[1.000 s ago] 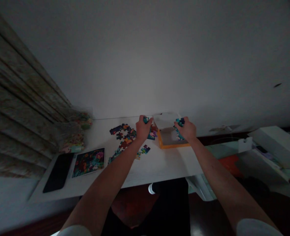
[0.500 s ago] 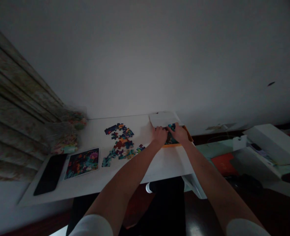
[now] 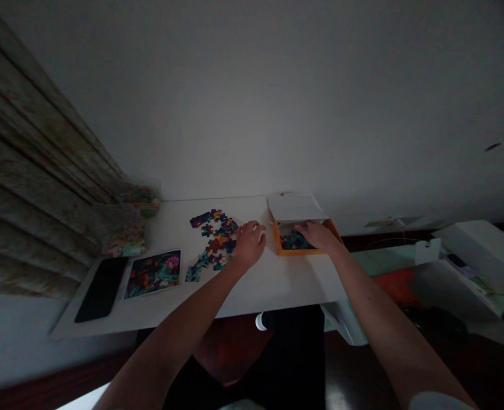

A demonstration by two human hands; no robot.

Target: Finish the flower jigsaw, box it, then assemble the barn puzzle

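Note:
My left hand (image 3: pixel 250 245) hovers over the table at the right edge of the loose jigsaw pieces (image 3: pixel 217 245). Its fingers are apart and loosely bent, with nothing visible in them. Inside an orange box (image 3: pixel 281 250) with its white lid (image 3: pixel 296 206) raised at the back, my right hand (image 3: pixel 319 235) reaches over a heap of puzzle pieces (image 3: pixel 294 240). Those fingers look stretched out, touching or just above the heap; their tips are partly lost in the dark. Left of the loose pieces lies a printed picture sheet (image 3: pixel 153 274) with a pink flower.
A black tablet-like slab (image 3: pixel 102 289) lies at the table's left end. Clear bags of small items (image 3: pixel 123 230) stand by the curtain (image 3: pixel 33 171). The wall (image 3: pixel 234 114) rises behind the white table (image 3: pixel 277 290). A lower shelf unit (image 3: pixel 478 250) is on the right.
My left hand has come out of the box and moved left toward the loose pieces. My right hand stays in the box, whose inside now shows. The view has shifted slightly.

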